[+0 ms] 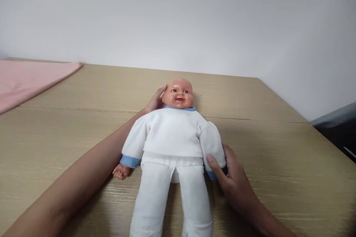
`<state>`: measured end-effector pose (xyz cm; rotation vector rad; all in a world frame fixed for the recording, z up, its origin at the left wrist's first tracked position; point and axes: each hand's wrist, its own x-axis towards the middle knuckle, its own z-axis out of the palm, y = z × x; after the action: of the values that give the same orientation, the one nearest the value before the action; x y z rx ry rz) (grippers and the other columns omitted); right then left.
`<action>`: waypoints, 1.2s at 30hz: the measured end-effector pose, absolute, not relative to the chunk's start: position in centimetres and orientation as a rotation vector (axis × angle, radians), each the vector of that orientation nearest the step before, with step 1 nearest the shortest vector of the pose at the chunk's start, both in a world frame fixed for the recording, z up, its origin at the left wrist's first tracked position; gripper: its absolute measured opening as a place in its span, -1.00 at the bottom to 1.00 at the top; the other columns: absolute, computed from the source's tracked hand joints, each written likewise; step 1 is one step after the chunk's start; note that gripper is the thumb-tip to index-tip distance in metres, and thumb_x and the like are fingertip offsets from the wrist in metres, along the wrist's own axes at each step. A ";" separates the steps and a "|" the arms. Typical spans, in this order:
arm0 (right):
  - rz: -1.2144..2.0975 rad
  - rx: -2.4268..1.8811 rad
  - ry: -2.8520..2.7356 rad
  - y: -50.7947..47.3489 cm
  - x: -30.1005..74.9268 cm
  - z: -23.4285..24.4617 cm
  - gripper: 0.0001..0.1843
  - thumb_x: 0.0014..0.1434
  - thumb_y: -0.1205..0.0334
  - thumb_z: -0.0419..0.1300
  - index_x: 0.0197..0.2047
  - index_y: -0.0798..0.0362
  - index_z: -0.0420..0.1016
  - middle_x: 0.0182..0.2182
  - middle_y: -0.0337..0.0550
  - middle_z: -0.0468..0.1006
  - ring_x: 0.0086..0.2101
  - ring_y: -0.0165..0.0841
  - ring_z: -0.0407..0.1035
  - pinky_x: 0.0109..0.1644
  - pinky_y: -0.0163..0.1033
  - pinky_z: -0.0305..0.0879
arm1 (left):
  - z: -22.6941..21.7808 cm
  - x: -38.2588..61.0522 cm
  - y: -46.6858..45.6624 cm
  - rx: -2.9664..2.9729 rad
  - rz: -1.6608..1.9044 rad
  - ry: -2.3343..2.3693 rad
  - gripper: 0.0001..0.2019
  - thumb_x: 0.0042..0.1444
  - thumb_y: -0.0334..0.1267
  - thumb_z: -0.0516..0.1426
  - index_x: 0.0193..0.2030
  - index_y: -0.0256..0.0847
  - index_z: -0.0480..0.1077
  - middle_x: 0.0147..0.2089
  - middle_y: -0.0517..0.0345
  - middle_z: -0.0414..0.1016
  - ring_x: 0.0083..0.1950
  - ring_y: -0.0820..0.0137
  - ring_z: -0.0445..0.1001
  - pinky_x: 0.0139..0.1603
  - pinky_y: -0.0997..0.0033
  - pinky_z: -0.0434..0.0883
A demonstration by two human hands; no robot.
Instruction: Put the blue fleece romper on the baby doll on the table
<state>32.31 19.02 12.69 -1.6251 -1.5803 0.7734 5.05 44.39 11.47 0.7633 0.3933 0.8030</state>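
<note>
A baby doll [174,133] lies face up on the wooden table, its head toward the far side. It wears a white fleece top with blue collar and cuffs, and white trousers. My left hand [156,100] cups the side of the doll's head [180,94], with most of its fingers hidden behind it. Around the white sleeve [213,140] on the right side of the picture, my right hand [232,172] is closed just above the blue cuff, thumb on top. The doll's hand on that side is hidden; its other hand [121,171] rests beside my left forearm.
A pink cloth [30,79] lies at the table's far left. The tabletop [278,155] has a seam running across it, and a pale wall [178,18] rises behind. Something dark and glossy [339,127] stands past the right edge.
</note>
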 end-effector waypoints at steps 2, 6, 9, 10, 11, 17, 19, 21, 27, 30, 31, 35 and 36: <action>0.767 -1.629 -1.589 19.1 32.3 12.6 -0.35 0.47 -0.31 0.19 0.38 -0.06 0.42 0.27 0.09 0.60 0.26 0.09 0.46 0.43 0.22 0.32 | 11.8 5.2 44.1 0.771 0.804 0.450 -0.25 0.29 0.37 0.24 0.31 -0.25 0.63 0.14 -0.16 0.79 0.43 -0.28 0.58 0.64 -0.19 0.34; 0.740 -1.626 -1.597 19.1 32.4 12.6 -0.37 0.47 -0.32 0.18 0.37 -0.08 0.43 0.26 0.07 0.61 0.25 0.08 0.48 0.39 0.21 0.37 | 12.7 5.4 43.3 0.798 0.814 0.506 -0.22 0.32 0.37 0.21 0.38 -0.25 0.57 0.20 -0.14 0.77 0.43 -0.23 0.59 0.63 -0.15 0.36; 0.715 -1.632 -1.597 19.1 32.4 12.5 -0.36 0.46 -0.33 0.19 0.37 -0.10 0.44 0.26 0.06 0.61 0.25 0.09 0.49 0.39 0.22 0.38 | 13.1 5.6 42.9 0.808 0.822 0.542 -0.24 0.34 0.36 0.20 0.38 -0.25 0.56 0.22 -0.12 0.77 0.42 -0.20 0.61 0.63 -0.13 0.36; 0.711 -1.633 -1.599 19.1 32.4 12.5 -0.36 0.45 -0.34 0.19 0.36 -0.10 0.45 0.25 0.05 0.62 0.25 0.09 0.49 0.38 0.22 0.39 | 13.2 5.6 42.8 0.811 0.833 0.550 -0.24 0.34 0.35 0.19 0.38 -0.25 0.57 0.22 -0.12 0.77 0.42 -0.20 0.61 0.63 -0.13 0.37; 0.708 -1.634 -1.600 19.1 32.5 12.5 -0.37 0.45 -0.34 0.19 0.35 -0.10 0.46 0.25 0.05 0.62 0.24 0.09 0.50 0.38 0.22 0.40 | 13.2 5.7 42.8 0.813 0.847 0.557 -0.25 0.34 0.35 0.20 0.37 -0.24 0.57 0.21 -0.12 0.77 0.41 -0.20 0.62 0.62 -0.13 0.37; 0.718 -1.656 -1.594 19.1 32.6 12.4 -0.33 0.43 -0.37 0.19 0.35 -0.09 0.45 0.23 0.05 0.63 0.21 0.09 0.52 0.35 0.24 0.43 | 13.1 6.0 42.7 0.816 0.897 0.567 -0.30 0.35 0.31 0.22 0.31 -0.27 0.61 0.21 -0.14 0.77 0.40 -0.21 0.62 0.61 -0.15 0.38; 0.715 -1.654 -1.598 19.1 32.6 12.3 -0.34 0.44 -0.37 0.18 0.35 -0.09 0.46 0.23 0.05 0.63 0.21 0.09 0.53 0.35 0.22 0.44 | 13.0 5.8 42.8 0.831 0.904 0.553 -0.31 0.36 0.30 0.23 0.30 -0.27 0.61 0.21 -0.15 0.77 0.40 -0.21 0.62 0.60 -0.16 0.39; 0.705 -1.648 -1.599 19.1 32.7 12.3 -0.34 0.44 -0.37 0.19 0.37 -0.10 0.45 0.24 0.04 0.63 0.22 0.08 0.52 0.36 0.22 0.43 | 12.9 5.6 43.0 0.858 0.912 0.550 -0.32 0.35 0.28 0.24 0.30 -0.28 0.62 0.22 -0.16 0.76 0.39 -0.21 0.63 0.59 -0.17 0.40; 0.713 -1.636 -1.604 19.2 32.7 12.2 -0.35 0.45 -0.36 0.19 0.37 -0.11 0.44 0.26 0.04 0.61 0.25 0.08 0.49 0.39 0.24 0.39 | 12.6 5.1 43.7 0.915 0.912 0.562 -0.32 0.36 0.29 0.25 0.34 -0.22 0.61 0.20 -0.12 0.78 0.36 -0.20 0.65 0.58 -0.18 0.40; 0.726 -1.647 -1.601 19.1 32.6 12.3 -0.34 0.45 -0.37 0.18 0.37 -0.11 0.43 0.24 0.04 0.61 0.23 0.07 0.50 0.37 0.24 0.41 | 12.6 5.2 43.6 0.921 0.904 0.522 -0.32 0.38 0.29 0.22 0.36 -0.23 0.59 0.20 -0.14 0.77 0.36 -0.20 0.65 0.59 -0.20 0.39; 0.724 -1.653 -1.600 19.0 32.6 12.3 -0.34 0.45 -0.37 0.18 0.37 -0.10 0.43 0.24 0.05 0.61 0.22 0.07 0.50 0.36 0.24 0.42 | 12.6 5.3 43.6 0.922 0.905 0.514 -0.32 0.39 0.29 0.22 0.36 -0.23 0.59 0.21 -0.14 0.77 0.36 -0.20 0.65 0.59 -0.20 0.38; 0.705 -1.649 -1.613 19.0 32.7 12.3 -0.35 0.45 -0.36 0.18 0.37 -0.11 0.43 0.23 0.03 0.62 0.21 0.07 0.51 0.35 0.21 0.43 | 12.6 5.3 43.4 0.926 0.915 0.522 -0.32 0.39 0.29 0.22 0.36 -0.23 0.59 0.20 -0.14 0.77 0.36 -0.19 0.66 0.59 -0.18 0.39; 0.698 -1.647 -1.616 19.0 32.7 12.3 -0.35 0.45 -0.35 0.18 0.37 -0.12 0.44 0.24 0.02 0.62 0.22 0.07 0.50 0.35 0.21 0.42 | 12.5 5.3 43.4 0.925 0.913 0.527 -0.31 0.38 0.30 0.22 0.36 -0.23 0.60 0.21 -0.14 0.77 0.36 -0.19 0.66 0.59 -0.17 0.39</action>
<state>32.68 18.99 12.28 -1.6471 -1.6162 0.6975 5.32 43.42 12.55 0.9252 0.5267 0.9134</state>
